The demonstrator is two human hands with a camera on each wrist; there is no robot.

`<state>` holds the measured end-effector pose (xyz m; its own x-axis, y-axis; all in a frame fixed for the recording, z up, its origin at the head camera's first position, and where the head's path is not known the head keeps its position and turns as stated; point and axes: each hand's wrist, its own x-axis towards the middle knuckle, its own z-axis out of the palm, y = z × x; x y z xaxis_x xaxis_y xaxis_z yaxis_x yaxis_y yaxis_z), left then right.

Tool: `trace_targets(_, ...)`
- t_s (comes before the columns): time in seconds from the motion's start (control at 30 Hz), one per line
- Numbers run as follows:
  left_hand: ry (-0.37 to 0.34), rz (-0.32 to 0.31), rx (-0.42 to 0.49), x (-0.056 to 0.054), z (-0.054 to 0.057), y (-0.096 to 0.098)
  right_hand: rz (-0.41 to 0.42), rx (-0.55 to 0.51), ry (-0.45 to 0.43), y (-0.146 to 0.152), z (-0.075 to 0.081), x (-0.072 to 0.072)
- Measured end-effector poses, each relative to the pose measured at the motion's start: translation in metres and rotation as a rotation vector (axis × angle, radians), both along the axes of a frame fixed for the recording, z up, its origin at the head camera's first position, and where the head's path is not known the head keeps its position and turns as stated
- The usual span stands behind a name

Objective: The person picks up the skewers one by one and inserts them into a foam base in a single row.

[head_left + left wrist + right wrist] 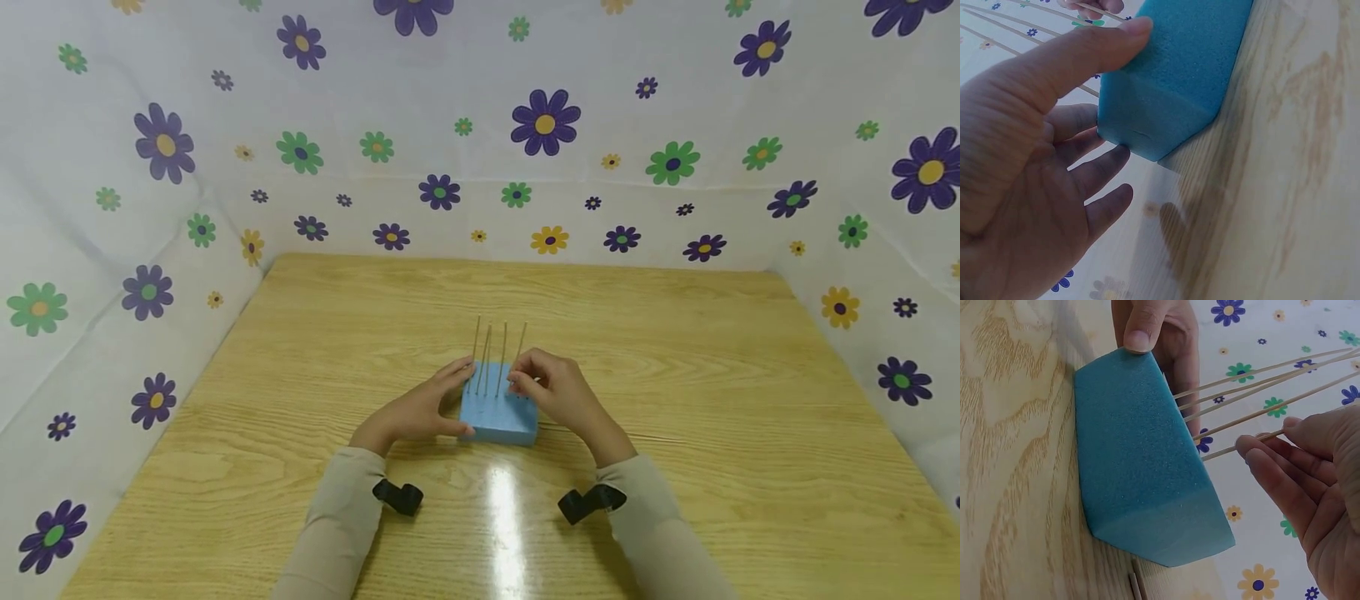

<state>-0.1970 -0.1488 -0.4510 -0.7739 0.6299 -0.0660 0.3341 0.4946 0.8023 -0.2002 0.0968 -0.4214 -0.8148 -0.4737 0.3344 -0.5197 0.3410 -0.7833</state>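
A blue foam block (498,423) lies on the table with several thin wooden sticks (1272,379) standing in its top in a row. My left hand (412,410) holds the block's left end, its thumb (1110,47) at the near top edge and fingers around the far side. With thumb and fingertips, my right hand (562,390) pinches the rightmost stick (1219,454) low down, just above the foam. That stick's lower end meets the block in the right wrist view; how deep it goes is hidden.
The wood-grain table (300,350) spreads around the block. White flower-print cloth (480,100) walls it in at the back and both sides. A thin brown stick-like piece (1135,585) lies on the table beside the block's right end.
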Motion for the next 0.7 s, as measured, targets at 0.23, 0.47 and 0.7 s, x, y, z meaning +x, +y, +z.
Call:
trace_targets(0.23, -0.020, 0.003, 0.000, 0.000, -0.002, 0.000, -0.039, 0.010, 0.008, 0.011, -0.007, 0.004)
trace_targets(0.47, -0.017, -0.006, -0.003, 0.001, 0.000, 0.000, -0.094, 0.068, -0.029, 0.037, -0.011, 0.007)
trace_targets(0.7, -0.011, -0.011, -0.006, 0.000, -0.001, 0.000, -0.151, 0.128, -0.067, 0.070, -0.019, 0.010)
